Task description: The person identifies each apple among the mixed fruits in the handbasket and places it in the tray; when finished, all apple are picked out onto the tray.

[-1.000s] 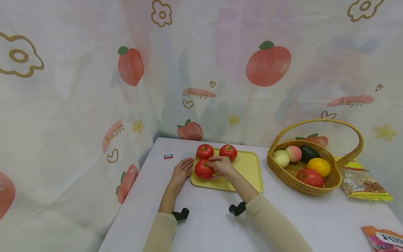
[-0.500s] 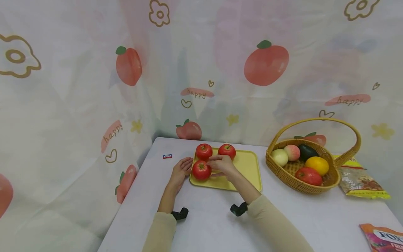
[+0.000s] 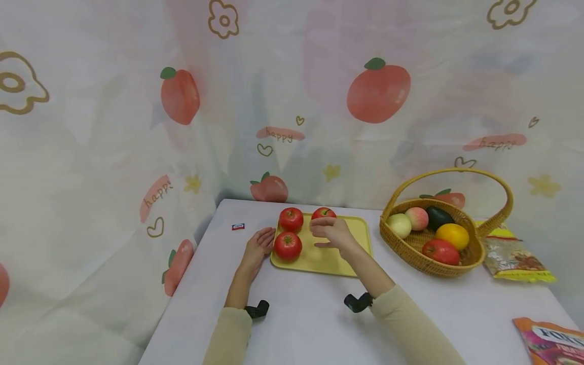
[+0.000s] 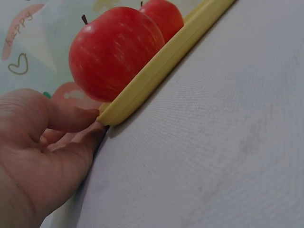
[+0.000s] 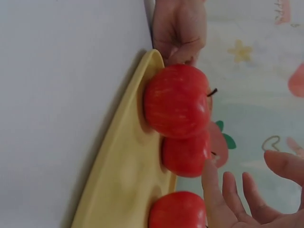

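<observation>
A yellow tray point(image 3: 337, 261) lies on the white table, with three red apples on its left and back parts. The front apple point(image 3: 288, 246) sits near the tray's left edge, the second apple point(image 3: 291, 219) just behind it. To their right, the third apple point(image 3: 324, 213) is partly covered by my right hand point(image 3: 335, 235). That hand hovers over the tray with fingers spread and nothing in them. At the tray's left edge is my left hand point(image 3: 257, 251); in the left wrist view its thumb point(image 4: 78, 118) and fingers pinch the rim beside an apple.
A wicker basket point(image 3: 412, 256) with a tall handle stands right of the tray, holding several fruits. Beside it lies a yellow-edged snack bag point(image 3: 517, 258). Another colourful bag point(image 3: 552, 342) is at the front right. A small red-and-blue wrapper point(image 3: 238, 226) lies left of the tray.
My right hand has let go of the front apple and moved right and up from it. That apple now rests on the tray. My left hand stays at the tray's edge; the head view shifted slightly.
</observation>
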Demonstrator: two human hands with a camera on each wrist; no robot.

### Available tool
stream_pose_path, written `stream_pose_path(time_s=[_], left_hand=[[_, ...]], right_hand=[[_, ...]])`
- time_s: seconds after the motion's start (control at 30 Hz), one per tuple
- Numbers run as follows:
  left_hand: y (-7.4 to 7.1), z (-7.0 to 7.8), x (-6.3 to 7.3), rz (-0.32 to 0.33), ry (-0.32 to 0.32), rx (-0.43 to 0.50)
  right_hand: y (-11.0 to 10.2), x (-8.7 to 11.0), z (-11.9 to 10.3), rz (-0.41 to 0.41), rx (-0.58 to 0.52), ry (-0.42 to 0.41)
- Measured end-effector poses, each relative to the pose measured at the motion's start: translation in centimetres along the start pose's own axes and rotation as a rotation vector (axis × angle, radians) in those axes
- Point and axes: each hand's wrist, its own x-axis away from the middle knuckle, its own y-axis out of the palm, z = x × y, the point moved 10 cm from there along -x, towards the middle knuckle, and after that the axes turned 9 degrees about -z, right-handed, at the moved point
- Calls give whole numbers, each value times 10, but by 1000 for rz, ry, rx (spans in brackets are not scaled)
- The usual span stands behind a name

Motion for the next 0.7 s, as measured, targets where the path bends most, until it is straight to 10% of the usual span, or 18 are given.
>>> stream_pose_path(time_s=[0.7], left_hand=[[2, 1, 0, -10, 13, 8]], right_hand=[[-103, 55, -22, 91, -1, -26]])
